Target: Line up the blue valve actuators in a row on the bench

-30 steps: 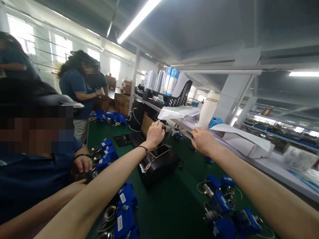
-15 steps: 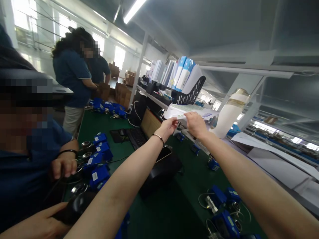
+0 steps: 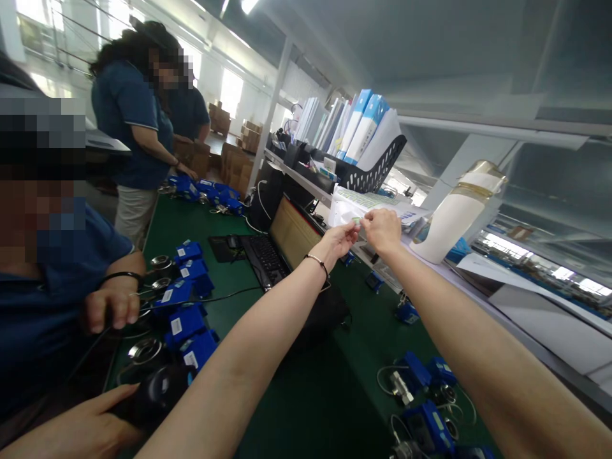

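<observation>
My left hand and my right hand meet at the shelf's edge, fingers pinched together. Between the fingertips is a small pale label, partly hidden. Just behind them a white sheet with green print lies on the shelf. To the right of my right hand, a white flask with a gold lid stands on the shelf. Below my left forearm sit a black box-shaped device and an open laptop on the green table.
At left, a co-worker's hand holds a black handheld scanner near blue devices. More blue devices lie at lower right. A black basket of binders stands on the shelf. Another person stands at the far table end.
Both my hands have shifted slightly right in the view, still pinched together. The co-worker's scanner has moved a little right, and the standing person's hand now reaches toward the far blue devices.
</observation>
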